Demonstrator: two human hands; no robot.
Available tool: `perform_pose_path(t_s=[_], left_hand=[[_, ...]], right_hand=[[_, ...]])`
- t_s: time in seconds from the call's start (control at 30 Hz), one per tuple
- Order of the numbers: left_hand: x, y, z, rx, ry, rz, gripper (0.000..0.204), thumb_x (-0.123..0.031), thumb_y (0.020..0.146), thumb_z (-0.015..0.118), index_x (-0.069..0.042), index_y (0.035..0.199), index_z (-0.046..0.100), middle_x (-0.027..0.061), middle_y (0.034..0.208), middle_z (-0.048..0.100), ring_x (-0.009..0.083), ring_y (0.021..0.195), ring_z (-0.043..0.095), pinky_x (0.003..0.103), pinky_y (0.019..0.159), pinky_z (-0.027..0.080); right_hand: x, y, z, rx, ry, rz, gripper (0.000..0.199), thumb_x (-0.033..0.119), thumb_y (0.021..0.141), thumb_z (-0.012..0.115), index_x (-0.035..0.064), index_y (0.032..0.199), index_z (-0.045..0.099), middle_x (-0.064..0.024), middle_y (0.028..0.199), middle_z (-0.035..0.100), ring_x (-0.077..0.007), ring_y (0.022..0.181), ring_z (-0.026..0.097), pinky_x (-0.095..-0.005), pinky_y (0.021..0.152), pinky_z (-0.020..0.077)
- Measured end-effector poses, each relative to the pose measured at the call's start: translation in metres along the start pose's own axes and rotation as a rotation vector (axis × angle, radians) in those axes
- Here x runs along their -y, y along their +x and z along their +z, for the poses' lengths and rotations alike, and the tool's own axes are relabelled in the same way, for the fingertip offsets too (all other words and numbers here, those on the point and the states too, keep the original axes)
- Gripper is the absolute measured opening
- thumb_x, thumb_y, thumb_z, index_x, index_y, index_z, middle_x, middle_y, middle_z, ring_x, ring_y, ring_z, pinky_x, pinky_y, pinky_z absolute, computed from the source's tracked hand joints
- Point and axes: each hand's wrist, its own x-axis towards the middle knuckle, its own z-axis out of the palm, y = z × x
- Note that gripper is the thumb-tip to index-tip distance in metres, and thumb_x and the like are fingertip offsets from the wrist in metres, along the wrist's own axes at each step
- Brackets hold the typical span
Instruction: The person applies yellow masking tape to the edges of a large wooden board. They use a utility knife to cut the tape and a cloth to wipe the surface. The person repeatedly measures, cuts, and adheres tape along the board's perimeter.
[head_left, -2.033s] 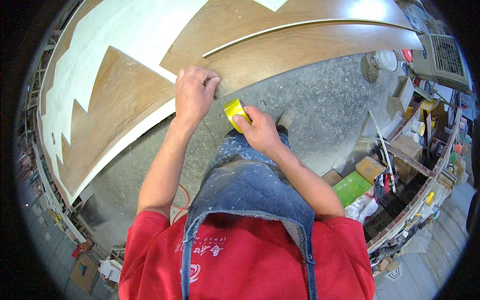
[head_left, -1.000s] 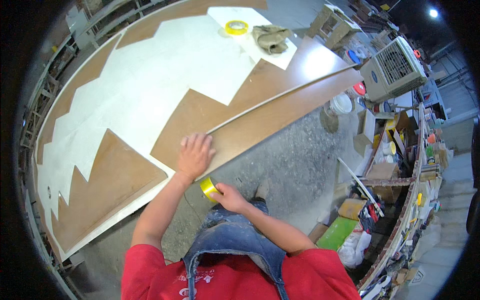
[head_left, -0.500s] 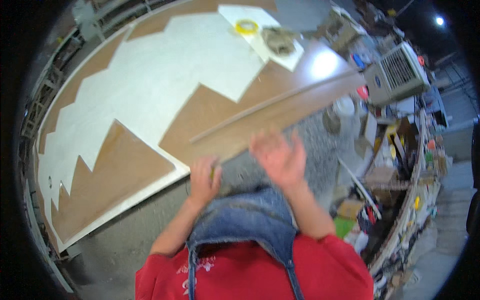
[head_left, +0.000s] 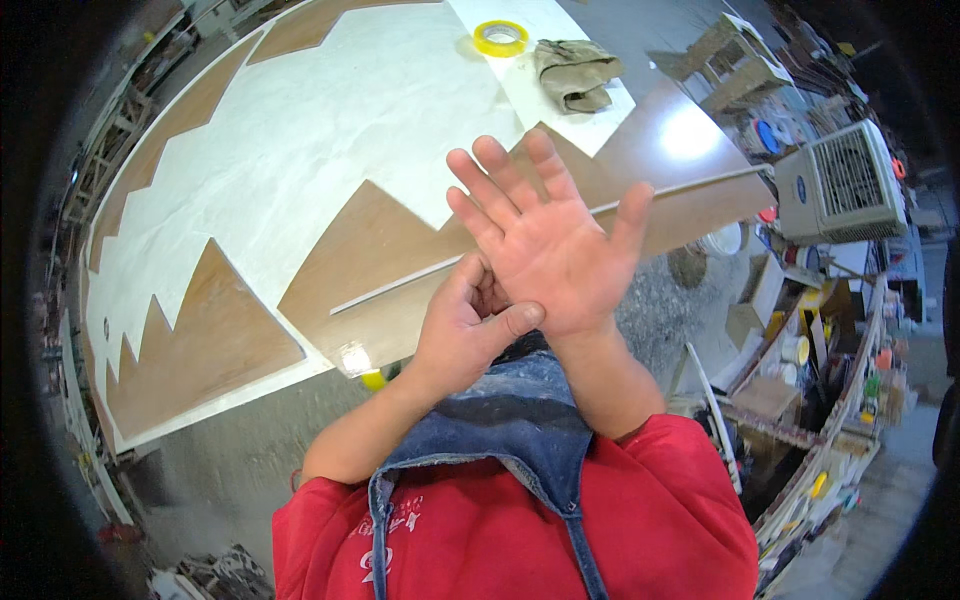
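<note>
Right hand (head_left: pixel 562 262) of yours spread wide, palm facing you, mid-frame; left hand (head_left: pixel 455 328) has thumb on its heel, fingers curled, can't tell if pinching anything. Done, by looks: clear tape (head_left: pixel 354 357) stuck at boards' lower edge, left of centre. Remaining, seemingly: yellow tape roll (head_left: pixel 373 381) hangs just below, apparently uncut. Slim white strip (head_left: pixel 400 286) lies across smooth, wood-grained brown board (head_left: pixel 365 232); fixing unclear. Jagged peaks border mottled white panel (head_left: pixel 300 130); crumpled drab cloth (head_left: pixel 577 76), upper centre.

Tape roll (head_left: pixel 501 51) left of cloth (head_left: pixel 578 75), cooler (head_left: pixel 845 185) far right
</note>
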Motion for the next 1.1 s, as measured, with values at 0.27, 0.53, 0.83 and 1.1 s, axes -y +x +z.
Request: perform_pose_path(t_s=[0.27, 0.53, 0.83, 1.1], left_hand=[[0.035, 0.098, 0.06, -0.284, 0.08, 0.008, 0.031, -0.024, 0.1, 0.064, 0.001, 0.117, 0.056, 0.0054, 0.106, 0.065, 0.0113, 0.094, 0.062, 0.027, 0.079, 0.052], [0.054, 0.148, 0.099, -0.557, 0.029, 0.023, 0.048, -0.028, 0.104, 0.056, -0.002, 0.144, 0.046, 0.007, 0.13, 0.061, 0.0142, 0.114, 0.06, 0.03, 0.093, 0.051], [0.066, 0.154, 0.103, -0.467, 0.153, -0.062, 0.041, -0.011, 0.098, 0.064, -0.002, 0.137, 0.054, 0.006, 0.11, 0.067, 0.0119, 0.095, 0.063, 0.028, 0.084, 0.052], [0.067, 0.028, 0.054, -1.076, 0.269, 0.032, 0.016, -0.007, 0.096, 0.064, 0.0, 0.11, 0.068, 0.0036, 0.085, 0.067, 0.0114, 0.077, 0.062, 0.027, 0.073, 0.051]], right_hand=[[0.107, 0.051, -0.036, 0.06, -0.034, 0.115, 0.093, 0.071, 0.092, 0.049, 0.0018, 0.153, 0.033, -0.0297, 0.156, 0.032, -0.0466, 0.15, 0.016, -0.056, 0.124, 0.0086], [0.146, 0.083, -0.056, 0.093, -0.058, 0.206, 0.09, 0.073, 0.092, 0.044, 0.0052, 0.151, 0.038, -0.0262, 0.153, 0.038, -0.0462, 0.148, 0.023, -0.0577, 0.123, 0.0113], [0.185, 0.137, -0.059, -0.234, 0.158, 0.383, 0.056, 0.049, 0.098, 0.052, 0.0012, 0.127, 0.056, -0.0228, 0.116, 0.065, -0.0417, 0.12, 0.058, -0.0551, 0.105, 0.0444], [0.25, 0.301, -0.219, -0.204, -2.637, 0.161, 0.062, 0.051, 0.087, 0.064, -0.0026, 0.119, 0.065, -0.0284, 0.118, 0.066, -0.0421, 0.114, 0.063, -0.0491, 0.098, 0.049]])
